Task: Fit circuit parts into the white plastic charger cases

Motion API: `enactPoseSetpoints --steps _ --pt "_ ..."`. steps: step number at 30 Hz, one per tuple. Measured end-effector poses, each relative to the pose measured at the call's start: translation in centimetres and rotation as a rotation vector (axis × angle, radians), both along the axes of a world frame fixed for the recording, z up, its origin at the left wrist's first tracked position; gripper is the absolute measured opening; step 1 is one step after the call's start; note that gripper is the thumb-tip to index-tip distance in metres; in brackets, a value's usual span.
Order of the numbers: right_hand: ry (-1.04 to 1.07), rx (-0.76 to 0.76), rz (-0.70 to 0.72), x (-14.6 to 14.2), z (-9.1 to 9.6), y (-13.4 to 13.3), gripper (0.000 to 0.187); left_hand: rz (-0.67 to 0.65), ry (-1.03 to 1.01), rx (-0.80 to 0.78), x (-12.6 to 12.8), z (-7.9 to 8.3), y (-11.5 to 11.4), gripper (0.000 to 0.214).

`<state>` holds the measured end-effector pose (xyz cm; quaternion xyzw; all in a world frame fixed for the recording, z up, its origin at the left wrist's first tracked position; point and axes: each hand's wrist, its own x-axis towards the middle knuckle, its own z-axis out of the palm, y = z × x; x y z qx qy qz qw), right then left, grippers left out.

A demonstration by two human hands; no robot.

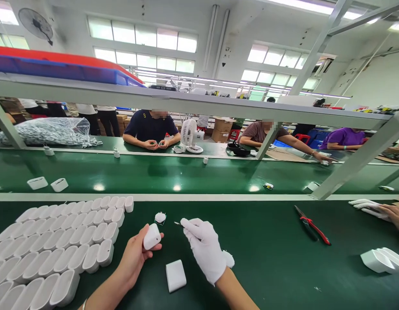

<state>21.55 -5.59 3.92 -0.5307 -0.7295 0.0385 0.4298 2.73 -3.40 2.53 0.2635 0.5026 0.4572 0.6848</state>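
Note:
My left hand, bare, is closed around a small white rounded plastic housing with a tiny hole near one end. My right hand, in a white glove, pinches a small thin piece with a metallic tip; its kind is too small to make out. Just beyond the left fingers lies a circuit board with a round white part. Between my forearms a second white housing rests on the green bench. Another white part shows partly behind my right wrist.
Rows of open white plastic shells cover the bench's left side. Red-handled pliers lie to the right, near two white shells. A co-worker's gloved hand reaches in at the right edge. A green conveyor belt runs beyond.

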Motion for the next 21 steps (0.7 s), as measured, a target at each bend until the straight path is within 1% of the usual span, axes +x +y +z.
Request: enactPoseSetpoints --steps 2,6,10,13,15,17,18,19,21 --pt "0.064 -0.039 0.045 -0.3 -0.2 0.1 0.035 -0.011 -0.063 -0.124 -0.2 0.8 0.2 0.027" --pt "0.15 -0.08 0.106 -1.3 -0.4 0.0 0.031 -0.019 -0.162 -0.233 -0.2 1.6 -0.1 0.028" --pt "0.219 -0.076 0.126 -1.6 -0.5 0.0 0.029 -0.011 -0.216 -0.257 -0.2 1.7 -0.1 0.029" --pt "0.286 -0.047 0.104 -1.5 -0.7 0.3 0.027 -0.027 -0.237 -0.231 -0.3 1.2 0.1 0.029" --pt "0.355 -0.046 0.096 -1.4 -0.9 0.5 0.026 -0.046 -0.202 -0.161 -0.2 0.6 0.1 0.03" --pt "0.431 -0.122 0.088 -1.6 -1.0 0.5 0.025 -0.069 -0.076 -0.013 0.0 -0.1 -0.1 0.036" --pt "0.457 -0.189 0.08 -1.7 -1.1 0.4 0.025 -0.076 0.015 0.085 0.2 -0.3 -0.2 0.044" --pt "0.465 -0.271 0.085 -1.8 -1.1 0.3 0.03 -0.093 0.11 0.182 0.3 -0.6 -0.3 0.057" --pt "0.45 -0.446 0.164 -2.2 -1.1 -0.1 0.05 -0.168 0.256 0.323 0.4 -0.8 -0.7 0.088"
